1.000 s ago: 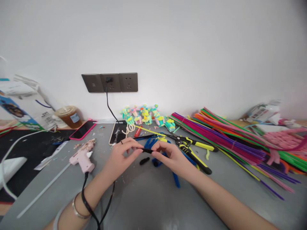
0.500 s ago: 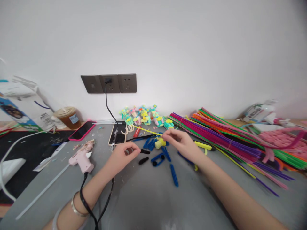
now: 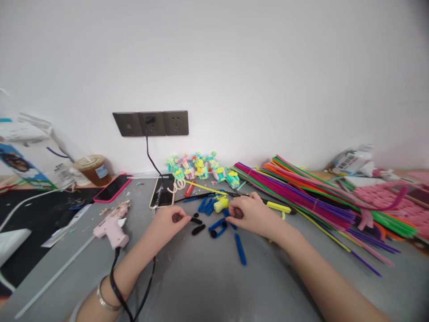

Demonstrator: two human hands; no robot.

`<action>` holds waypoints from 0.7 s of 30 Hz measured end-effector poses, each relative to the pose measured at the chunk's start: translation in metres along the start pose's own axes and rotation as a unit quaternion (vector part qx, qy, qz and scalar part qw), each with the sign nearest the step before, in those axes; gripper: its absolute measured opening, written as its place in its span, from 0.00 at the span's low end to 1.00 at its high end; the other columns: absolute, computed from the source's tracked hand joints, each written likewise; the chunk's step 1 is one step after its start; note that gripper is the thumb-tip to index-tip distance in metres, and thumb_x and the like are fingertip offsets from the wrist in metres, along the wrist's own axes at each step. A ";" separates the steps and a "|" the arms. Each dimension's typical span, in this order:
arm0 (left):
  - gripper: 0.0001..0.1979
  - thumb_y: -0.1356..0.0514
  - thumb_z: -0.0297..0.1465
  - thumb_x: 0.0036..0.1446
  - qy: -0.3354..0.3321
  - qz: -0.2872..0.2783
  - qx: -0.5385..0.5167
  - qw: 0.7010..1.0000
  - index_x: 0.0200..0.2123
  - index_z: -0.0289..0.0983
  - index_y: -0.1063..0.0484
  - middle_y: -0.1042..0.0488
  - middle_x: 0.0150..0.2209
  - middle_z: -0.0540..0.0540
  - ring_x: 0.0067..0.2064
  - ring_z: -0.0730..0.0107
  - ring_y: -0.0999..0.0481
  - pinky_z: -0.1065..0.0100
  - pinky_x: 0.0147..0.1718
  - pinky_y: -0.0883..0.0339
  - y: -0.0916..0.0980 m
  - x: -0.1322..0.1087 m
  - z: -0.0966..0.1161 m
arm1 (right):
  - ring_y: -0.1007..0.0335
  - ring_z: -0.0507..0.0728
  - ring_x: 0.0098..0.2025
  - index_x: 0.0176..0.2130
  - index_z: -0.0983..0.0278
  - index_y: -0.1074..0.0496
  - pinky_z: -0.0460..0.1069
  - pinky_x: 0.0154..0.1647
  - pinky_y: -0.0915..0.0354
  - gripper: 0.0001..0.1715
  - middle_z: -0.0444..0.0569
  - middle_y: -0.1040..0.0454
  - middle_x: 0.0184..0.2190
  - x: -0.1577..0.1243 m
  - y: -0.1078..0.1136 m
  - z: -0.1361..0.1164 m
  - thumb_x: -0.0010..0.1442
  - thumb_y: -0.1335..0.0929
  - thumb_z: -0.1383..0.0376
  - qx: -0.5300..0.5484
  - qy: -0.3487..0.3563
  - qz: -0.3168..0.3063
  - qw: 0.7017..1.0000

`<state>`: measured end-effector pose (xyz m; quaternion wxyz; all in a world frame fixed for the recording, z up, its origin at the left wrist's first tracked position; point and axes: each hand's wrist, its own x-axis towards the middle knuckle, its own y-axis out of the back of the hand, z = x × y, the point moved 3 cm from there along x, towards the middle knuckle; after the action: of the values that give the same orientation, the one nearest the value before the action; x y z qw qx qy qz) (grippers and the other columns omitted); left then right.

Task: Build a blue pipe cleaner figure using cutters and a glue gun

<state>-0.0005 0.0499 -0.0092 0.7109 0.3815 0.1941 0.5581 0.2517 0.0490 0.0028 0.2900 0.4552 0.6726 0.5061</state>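
Observation:
My left hand rests on the grey table, its thumb and fingers pinched on the end of a short black pipe-cleaner piece. A second black piece lies just in front of it. My right hand is curled shut, knuckles up, beside a blue loop and a yellow coil. What its fingers hold is hidden. Several short blue pieces lie around both hands.
A pink glue gun lies at the left, its black cable running under my left wrist. Two phones, a lidded drink cup, a wall socket, small finished figures, yellow-handled pliers and a big bundle of coloured pipe cleaners surround the hands.
My hands came apart from the black piece they shared. The right hand reached toward the yellow coil, then came down shut by the blue pieces. The left hand sank to the table.

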 end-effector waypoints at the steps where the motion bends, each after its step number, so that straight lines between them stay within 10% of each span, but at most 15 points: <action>1: 0.15 0.40 0.39 0.55 -0.001 0.009 0.005 1.000 0.20 0.37 0.27 0.29 0.19 0.51 0.22 0.71 0.34 0.71 0.23 0.44 0.001 0.000 0.000 | 0.33 0.54 0.29 0.25 0.63 0.32 0.53 0.41 0.51 0.11 0.43 0.27 0.24 -0.001 0.000 -0.002 0.57 0.30 0.66 -0.007 0.002 0.005 1.000; 8: 0.17 0.44 0.39 0.59 -0.010 0.065 0.016 0.998 0.21 0.37 0.32 0.32 0.19 0.53 0.22 0.72 0.36 0.71 0.24 0.44 0.009 -0.001 0.006 | 0.31 0.56 0.33 0.25 0.62 0.32 0.54 0.42 0.48 0.07 0.45 0.27 0.26 -0.003 0.006 0.004 0.54 0.33 0.71 0.017 0.013 0.022 1.000; 13: 0.12 0.43 0.36 0.61 -0.040 0.107 0.000 0.993 0.27 0.37 0.28 0.30 0.21 0.53 0.22 0.74 0.35 0.72 0.24 0.43 0.012 -0.002 0.007 | 0.34 0.55 0.29 0.29 0.62 0.32 0.49 0.34 0.41 0.09 0.44 0.29 0.26 -0.002 0.024 0.020 0.59 0.33 0.60 0.235 0.011 0.022 0.972; 21: 0.06 0.38 0.33 0.58 -0.101 0.031 -0.116 0.988 0.35 0.38 0.23 0.21 0.29 0.48 0.27 0.72 0.26 0.72 0.27 0.33 0.004 -0.005 0.018 | 0.34 0.54 0.32 0.30 0.62 0.32 0.49 0.34 0.38 0.16 0.46 0.28 0.30 0.006 0.008 -0.009 0.58 0.29 0.54 0.408 0.027 0.086 0.908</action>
<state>0.0079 0.0398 0.0040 0.7484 0.3570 0.0429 0.5573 0.2445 0.0510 0.0131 0.0159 0.5760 0.7864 0.2226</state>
